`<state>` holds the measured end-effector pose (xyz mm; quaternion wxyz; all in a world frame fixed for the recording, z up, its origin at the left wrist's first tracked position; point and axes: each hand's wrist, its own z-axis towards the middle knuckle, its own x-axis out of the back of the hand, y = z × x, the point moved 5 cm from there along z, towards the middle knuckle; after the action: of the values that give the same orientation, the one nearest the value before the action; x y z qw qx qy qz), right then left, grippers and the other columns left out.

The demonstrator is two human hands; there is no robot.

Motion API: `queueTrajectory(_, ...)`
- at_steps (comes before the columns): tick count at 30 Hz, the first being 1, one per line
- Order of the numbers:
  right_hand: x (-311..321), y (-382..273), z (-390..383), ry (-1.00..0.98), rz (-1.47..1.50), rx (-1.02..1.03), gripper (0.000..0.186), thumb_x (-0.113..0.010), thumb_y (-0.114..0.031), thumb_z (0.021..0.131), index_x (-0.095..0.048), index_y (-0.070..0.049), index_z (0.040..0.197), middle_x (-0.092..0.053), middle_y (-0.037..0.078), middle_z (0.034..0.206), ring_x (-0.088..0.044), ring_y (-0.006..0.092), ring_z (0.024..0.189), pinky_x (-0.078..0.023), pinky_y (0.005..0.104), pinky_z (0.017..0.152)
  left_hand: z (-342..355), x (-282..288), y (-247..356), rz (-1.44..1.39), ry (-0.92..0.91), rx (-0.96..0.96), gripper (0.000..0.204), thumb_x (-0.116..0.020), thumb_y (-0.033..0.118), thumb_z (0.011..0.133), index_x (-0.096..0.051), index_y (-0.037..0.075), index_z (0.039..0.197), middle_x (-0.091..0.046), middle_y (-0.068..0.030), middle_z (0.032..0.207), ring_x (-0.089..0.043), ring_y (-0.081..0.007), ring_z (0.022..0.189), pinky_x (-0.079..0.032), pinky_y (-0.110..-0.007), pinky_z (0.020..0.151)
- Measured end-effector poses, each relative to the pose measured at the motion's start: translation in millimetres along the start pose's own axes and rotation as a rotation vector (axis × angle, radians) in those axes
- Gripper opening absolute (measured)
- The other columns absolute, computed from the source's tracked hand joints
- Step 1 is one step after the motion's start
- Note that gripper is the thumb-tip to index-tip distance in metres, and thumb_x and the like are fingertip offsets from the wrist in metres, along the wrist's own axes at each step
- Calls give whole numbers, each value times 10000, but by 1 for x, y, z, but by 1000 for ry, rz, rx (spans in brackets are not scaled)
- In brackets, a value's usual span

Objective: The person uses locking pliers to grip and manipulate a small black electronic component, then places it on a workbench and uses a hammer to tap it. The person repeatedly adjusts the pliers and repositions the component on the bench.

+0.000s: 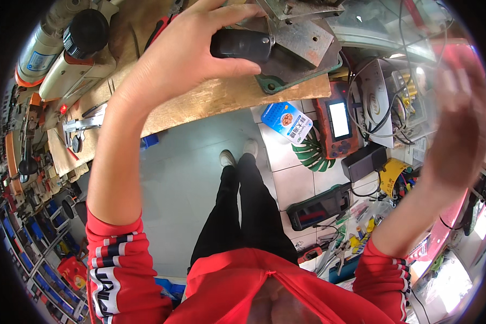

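Observation:
At the top of the head view, my left hand curls its thumb and fingers round a black car key fob with a small silvery round part at one end. The fob lies close to a metal block on a dark, green-edged base plate; whether they touch I cannot tell. Out at the far right, my right hand is raised over the cluttered side counter. It is smeared by motion, and its fingers cannot be made out.
A wooden bench runs along the far side, with a grey-and-orange machine at left. On the tiled counter lie an orange handheld device, a blue-and-white card, a black tablet-like device, loose cables and several tools.

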<state>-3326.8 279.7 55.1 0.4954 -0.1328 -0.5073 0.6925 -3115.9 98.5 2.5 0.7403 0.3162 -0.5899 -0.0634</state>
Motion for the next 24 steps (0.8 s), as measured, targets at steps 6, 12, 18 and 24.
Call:
queueTrajectory(6, -72, 21, -53, -438, -191, 76, 445, -709, -160, 769, -587, -50, 1183, -575, 101, 1235, -525, 221, 1146, -385, 324, 984, 14, 1, -19, -63, -117, -209, 690, -810, 276, 685, -533, -41, 1232, -395, -246, 1373, -437, -332, 1251, -390, -352, 1001)
queueTrajectory(12, -100, 21, -51, -382, -269, 240, 365, -679, -74, 769, -628, -58, 1130, -591, 79, 1214, -549, 249, 1112, -415, 327, 948, 14, 8, -9, -158, -166, -191, 621, -810, 228, 690, -558, -40, 1190, -423, -217, 1332, -460, -308, 1211, -405, -335, 962)
queueTrajectory(18, -99, 31, -43, -437, -222, 225, 331, -656, -92, 795, -642, -65, 1125, -583, 82, 1237, -556, 249, 1123, -412, 320, 955, 23, 4, -4, -191, -164, -115, 522, -812, 213, 682, -604, -39, 1090, -454, -159, 1225, -496, -270, 1112, -430, -326, 882)
queueTrajectory(24, -100, 38, -27, -526, -131, 123, 319, -627, -119, 831, -631, -55, 1143, -579, 88, 1245, -560, 226, 1124, -404, 301, 955, 20, 4, -6, -212, -67, -89, 556, -800, 223, 681, -603, -31, 1134, -453, -173, 1248, -487, -284, 1145, -417, -331, 945)
